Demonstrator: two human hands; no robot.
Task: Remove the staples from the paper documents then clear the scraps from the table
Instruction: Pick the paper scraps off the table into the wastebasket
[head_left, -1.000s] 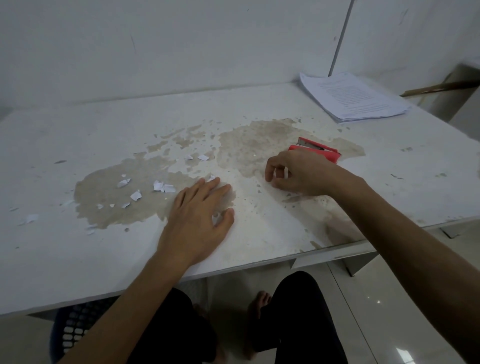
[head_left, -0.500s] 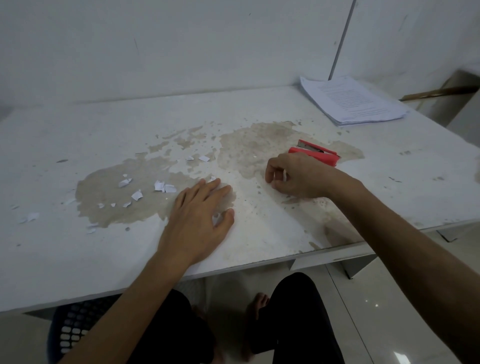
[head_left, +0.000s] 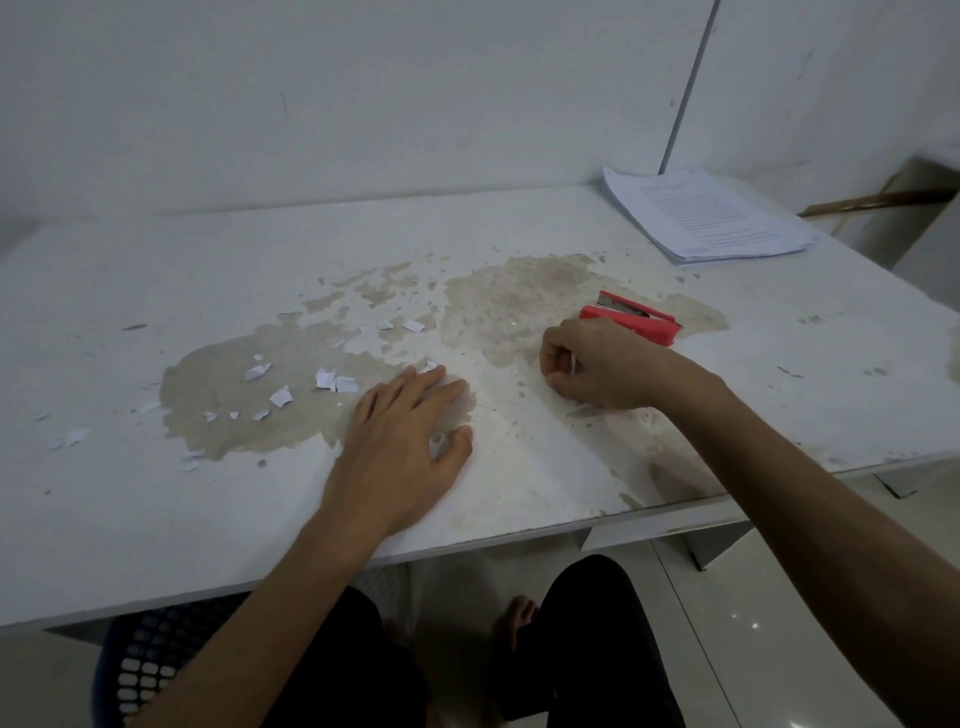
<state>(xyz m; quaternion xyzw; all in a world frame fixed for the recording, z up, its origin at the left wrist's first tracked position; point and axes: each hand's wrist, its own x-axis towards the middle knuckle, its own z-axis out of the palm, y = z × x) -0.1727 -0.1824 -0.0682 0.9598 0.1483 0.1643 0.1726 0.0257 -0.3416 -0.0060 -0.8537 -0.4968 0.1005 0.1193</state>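
Several small white paper scraps (head_left: 327, 379) lie scattered on the worn patch of the white table (head_left: 156, 519), left of centre. My left hand (head_left: 405, 441) rests flat on the table, fingers straight, with a scrap showing between thumb and palm. My right hand (head_left: 597, 366) is curled at centre right and pinches a small white paper scrap (head_left: 573, 362) between its fingers. A red stapler (head_left: 631, 325) lies just behind that hand. The stack of paper documents (head_left: 706, 215) sits at the far right corner.
A wall runs along the table's far edge. A dark mesh bin (head_left: 150, 670) stands under the table at the lower left. My legs and a bare foot (head_left: 514, 618) are below the front edge. A wooden stick (head_left: 878, 200) leans at far right.
Both hands stay nearly still. The camera has tilted a little, so the scene sits slightly lower in view.
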